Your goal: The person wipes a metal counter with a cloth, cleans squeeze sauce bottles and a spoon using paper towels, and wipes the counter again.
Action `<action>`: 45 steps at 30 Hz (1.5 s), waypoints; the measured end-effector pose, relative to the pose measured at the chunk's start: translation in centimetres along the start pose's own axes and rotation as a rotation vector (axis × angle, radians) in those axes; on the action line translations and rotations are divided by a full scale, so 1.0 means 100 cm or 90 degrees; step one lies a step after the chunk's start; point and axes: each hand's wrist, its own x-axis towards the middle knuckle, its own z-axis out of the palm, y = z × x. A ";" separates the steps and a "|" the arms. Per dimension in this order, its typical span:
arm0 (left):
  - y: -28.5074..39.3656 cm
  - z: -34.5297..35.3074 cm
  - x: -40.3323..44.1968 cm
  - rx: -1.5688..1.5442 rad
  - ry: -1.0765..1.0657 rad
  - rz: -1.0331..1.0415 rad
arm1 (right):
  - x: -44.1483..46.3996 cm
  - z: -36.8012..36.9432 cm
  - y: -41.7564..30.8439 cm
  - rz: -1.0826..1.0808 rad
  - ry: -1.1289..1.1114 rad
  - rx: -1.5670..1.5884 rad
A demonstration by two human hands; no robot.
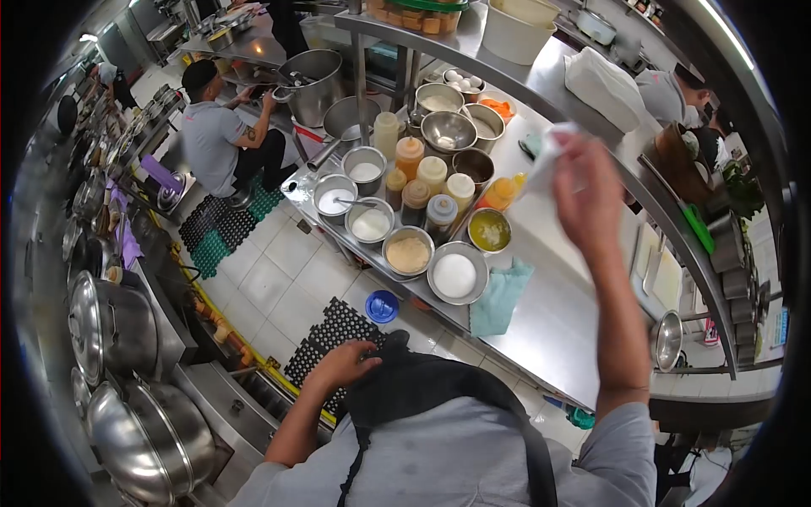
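My right hand (583,190) is stretched out over the steel counter (549,325), blurred by motion. Its fingers are closed on a white sheet (547,165); I cannot tell if it is cloth or paper. Beside my black apron (422,380), at waist height, my left hand (346,365) hangs loosely with thumb and fingers apart, holding nothing. A light green cloth (500,300) drapes over the counter's near edge. Left of my right hand lies a squeeze bottle of orange sauce (498,194), tilted, near a bowl of yellow-green liquid (490,231).
Metal bowls of white powder (456,275) and beige powder (407,253) line the counter edge, with several squeeze bottles (431,173) behind. An overhead shelf (583,80) runs above. A co-worker (220,135) sits low at left by a large pot (311,84). Pots (148,439) stand behind me.
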 end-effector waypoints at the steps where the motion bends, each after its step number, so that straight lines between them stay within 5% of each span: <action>1: 0.002 0.000 -0.001 0.003 -0.003 -0.010 | -0.015 0.020 -0.004 0.052 -0.048 0.019; 9: 0.000 -0.011 -0.004 -0.008 0.002 -0.014 | -0.120 0.196 0.013 0.233 -0.242 0.050; 17: -0.025 -0.021 -0.021 -0.080 0.024 -0.122 | -0.146 0.222 -0.018 0.313 -0.170 0.052; 25: -0.030 -0.030 -0.005 -0.063 0.029 -0.075 | -0.153 0.237 -0.016 0.343 -0.129 0.060; 34: 0.050 -0.069 0.054 -0.306 0.093 0.151 | -0.079 0.123 -0.038 0.393 -0.185 0.156; 38: 0.143 -0.130 0.095 -0.081 0.318 0.445 | -0.034 0.035 -0.058 0.352 -0.181 0.348; 41: 0.201 -0.162 0.109 -0.130 0.107 0.570 | -0.015 -0.024 -0.069 0.315 -0.232 0.512; 44: 0.237 -0.157 0.103 -0.283 -0.204 0.511 | -0.003 -0.068 -0.083 0.285 -0.250 0.548; 45: 0.248 -0.158 0.091 -0.281 -0.193 0.518 | 0.000 -0.081 -0.086 0.293 -0.239 0.581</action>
